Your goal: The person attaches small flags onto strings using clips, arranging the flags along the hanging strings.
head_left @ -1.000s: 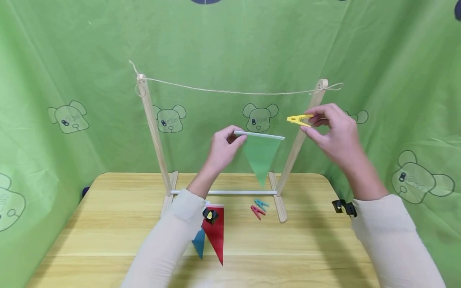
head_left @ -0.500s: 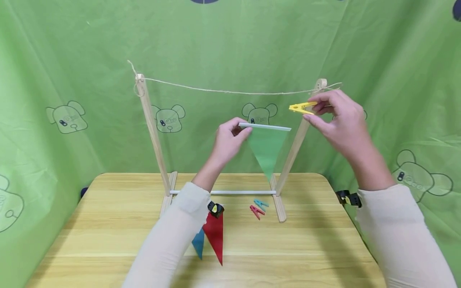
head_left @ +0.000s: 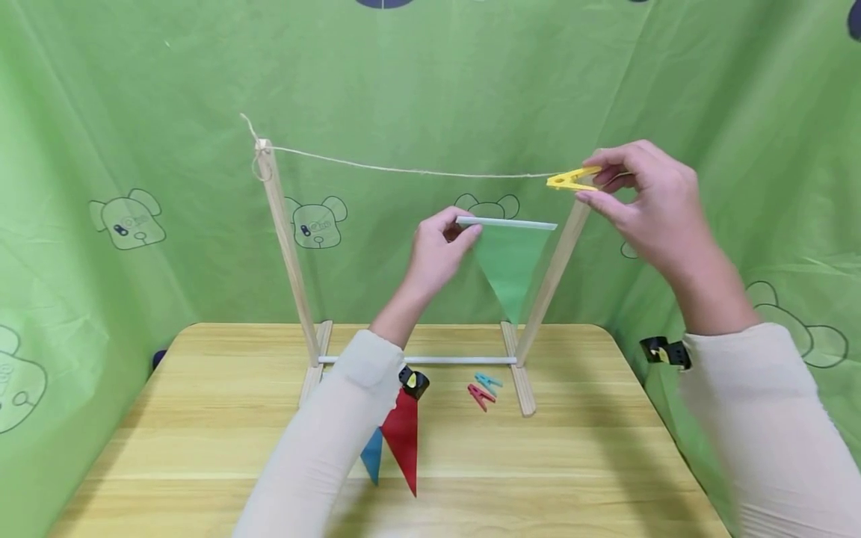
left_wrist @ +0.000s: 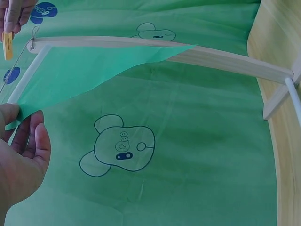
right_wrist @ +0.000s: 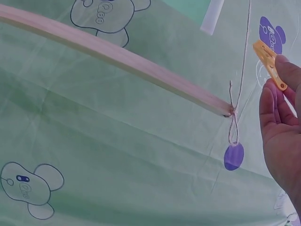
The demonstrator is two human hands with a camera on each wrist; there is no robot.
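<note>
A wooden frame [head_left: 464, 360] stands on the bench [head_left: 202, 463], with a string [head_left: 403, 171] strung from the top of its left post [head_left: 288, 239] to the top of its right post [head_left: 554, 269]. The left hand [head_left: 437, 250] has its grip pinched on the green flag [head_left: 511, 258], at the left end of the flag's white strip [head_left: 518, 223]; the flag hangs point down between the frame's posts, nearer the right one, its strip lower than the frame's top. The right hand [head_left: 649, 198] has its grip clasped on the yellow peg [head_left: 572, 179], thumb below and fingers above, the peg's narrow end turned toward the frame's left post. This hand is by the top of the frame's right post. In the head view the peg overlaps the string, but the right wrist view shows the two slightly apart. The red peg [head_left: 480, 396] and the blue peg [head_left: 487, 383] lie in front of the frame, near its right foot. The red flag [head_left: 403, 441] and the blue flag [head_left: 372, 456] lie in front of the frame too, more toward its left, partly hidden by the left sleeve [head_left: 323, 448]. Green cloth [head_left: 403, 75] hangs behind the frame.
</note>
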